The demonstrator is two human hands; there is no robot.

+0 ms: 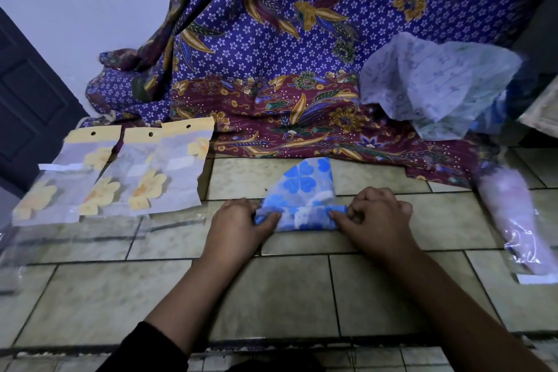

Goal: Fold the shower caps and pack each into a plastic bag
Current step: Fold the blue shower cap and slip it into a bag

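A blue-flowered shower cap [303, 187], folded into a wedge, lies on the tiled surface [271, 296] with its near edge rolled up. My left hand [238, 222] pinches the roll's left end and my right hand [377, 214] pinches its right end. Three packed bags with yellow-flowered caps [114, 178] lie overlapping at the left. In front of them lie flat clear plastic bags [90, 235]. A loose pale blue shower cap [434, 84] rests on the cloth at the back right.
Purple batik cloth [271, 69] drapes across the back and onto the tiles. A clear bag with pale purple contents [519, 220] lies at the right edge. A dark door [27, 106] stands at the left.
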